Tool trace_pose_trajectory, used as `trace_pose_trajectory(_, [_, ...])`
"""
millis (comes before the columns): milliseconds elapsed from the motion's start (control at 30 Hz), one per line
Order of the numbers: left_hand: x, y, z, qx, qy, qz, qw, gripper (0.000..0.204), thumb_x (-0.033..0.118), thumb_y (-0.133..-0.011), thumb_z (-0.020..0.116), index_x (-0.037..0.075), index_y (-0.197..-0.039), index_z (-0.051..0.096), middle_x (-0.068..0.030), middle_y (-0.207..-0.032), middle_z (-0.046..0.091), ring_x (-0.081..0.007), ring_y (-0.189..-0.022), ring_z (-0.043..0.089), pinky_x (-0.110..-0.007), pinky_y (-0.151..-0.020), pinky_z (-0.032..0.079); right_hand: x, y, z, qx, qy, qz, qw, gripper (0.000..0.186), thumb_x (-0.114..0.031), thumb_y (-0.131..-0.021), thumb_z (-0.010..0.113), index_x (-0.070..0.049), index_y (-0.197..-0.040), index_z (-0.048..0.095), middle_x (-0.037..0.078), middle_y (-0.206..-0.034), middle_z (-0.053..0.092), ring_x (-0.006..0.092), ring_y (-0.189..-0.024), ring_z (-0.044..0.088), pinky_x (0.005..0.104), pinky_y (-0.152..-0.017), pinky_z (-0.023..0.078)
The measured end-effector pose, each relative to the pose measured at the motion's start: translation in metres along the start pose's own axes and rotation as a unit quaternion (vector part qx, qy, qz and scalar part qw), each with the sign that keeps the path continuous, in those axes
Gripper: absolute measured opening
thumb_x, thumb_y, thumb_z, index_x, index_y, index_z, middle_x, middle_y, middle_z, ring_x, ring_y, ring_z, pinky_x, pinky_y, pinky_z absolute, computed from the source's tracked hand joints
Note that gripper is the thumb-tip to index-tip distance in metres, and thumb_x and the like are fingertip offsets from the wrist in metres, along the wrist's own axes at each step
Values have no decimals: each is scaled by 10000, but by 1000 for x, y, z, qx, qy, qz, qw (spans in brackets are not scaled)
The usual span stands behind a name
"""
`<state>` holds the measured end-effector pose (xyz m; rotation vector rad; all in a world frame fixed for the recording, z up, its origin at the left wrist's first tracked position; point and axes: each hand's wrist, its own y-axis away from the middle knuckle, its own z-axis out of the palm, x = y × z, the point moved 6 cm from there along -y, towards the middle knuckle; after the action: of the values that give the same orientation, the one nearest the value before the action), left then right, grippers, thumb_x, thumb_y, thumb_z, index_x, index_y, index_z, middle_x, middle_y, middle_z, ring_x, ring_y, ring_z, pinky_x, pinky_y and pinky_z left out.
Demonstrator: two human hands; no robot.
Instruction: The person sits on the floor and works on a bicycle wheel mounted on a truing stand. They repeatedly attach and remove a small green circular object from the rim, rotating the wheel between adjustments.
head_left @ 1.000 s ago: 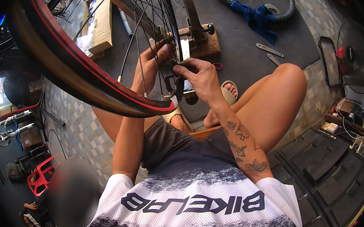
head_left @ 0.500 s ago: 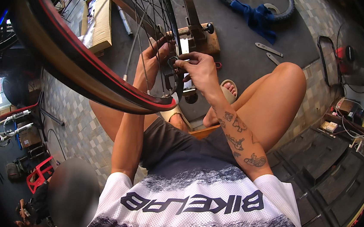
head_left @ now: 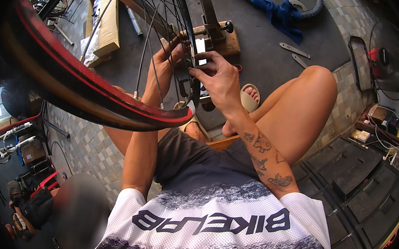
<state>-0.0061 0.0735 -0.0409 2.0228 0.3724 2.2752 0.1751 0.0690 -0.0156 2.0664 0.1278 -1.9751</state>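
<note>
A bicycle wheel with black spokes and a red-striped tyre point(head_left: 74, 69) fills the upper left, beside a metal stand point(head_left: 213, 33) on a wooden base. My left hand point(head_left: 166, 57) reaches behind the spokes, fingers curled toward the rim point(head_left: 187, 21); what they grip is partly hidden. My right hand point(head_left: 218, 81) is at the rim's right side, thumb and fingers pinched on a small dark part too small to name. A white piece lies behind the fingers in the stand.
An open cardboard box point(head_left: 107, 17), a silver tube point(head_left: 135, 21), a tyre with a blue cloth point(head_left: 282, 22), two flat levers point(head_left: 293, 51), a fan point(head_left: 380, 59) and black drawers point(head_left: 350, 190) surround me. Another person point(head_left: 31, 207) is at the lower left.
My hands have shifted slightly upward, and my right hand's fingers have changed position at the rim. The wheel has shifted a little. The other person at the lower left has moved.
</note>
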Motion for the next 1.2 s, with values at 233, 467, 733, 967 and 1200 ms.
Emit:
trace_pose_trajectory(233, [3, 2, 2, -1, 9, 13, 1000, 521, 353, -1102, 604, 4, -1488, 576, -132, -1342, 704, -232, -1243, 664, -382, -996, 574, 9, 1, 4, -37, -79, 80, 993, 452, -117, -925, 811, 8, -1317, 625, 108, -1008, 799, 118, -865, 751, 256, -630, 588])
trace_pose_trajectory(467, [-5, -3, 1, 9, -13, 11, 1000, 474, 343, -1094, 630, 15, -1436, 623, -73, -1266, 723, -150, -1145, 667, -318, -935, 540, 4, -12, 4, -39, 17, -9, 999, 343, -114, -931, 795, 41, -1222, 703, 102, -991, 799, 109, -874, 736, 274, -722, 575])
trace_pose_trajectory(733, [-5, 2, -10, 152, -174, 85, 969, 366, 269, -988, 764, -6, -1221, 698, -141, -1075, 758, -173, -927, 689, -351, -799, 543, 43, -21, 7, -40, -126, 70, 989, 260, -88, -945, 793, 33, -1168, 734, 71, -1000, 793, 114, -899, 730, 261, -803, 572])
trace_pose_trajectory(967, [6, 29, -2, 39, -103, -16, 994, 330, 300, -963, 792, -19, -1049, 791, -71, -755, 725, -105, -724, 678, -316, -642, 523, 77, -3, -6, 61, -117, 46, 990, 385, -335, -1015, 744, -20, -1210, 638, 49, -1005, 701, 117, -808, 672, 264, -713, 570])
trace_pose_trajectory(1200, [7, 24, -1, -16, -82, -37, 996, 346, 336, -1006, 756, -4, -1072, 760, -34, -787, 714, -84, -707, 640, -284, -634, 507, 55, 44, 26, -87, -222, 165, 957, 428, -494, -1104, 545, -88, -1223, 611, 75, -953, 706, 185, -655, 680, 306, -524, 565])
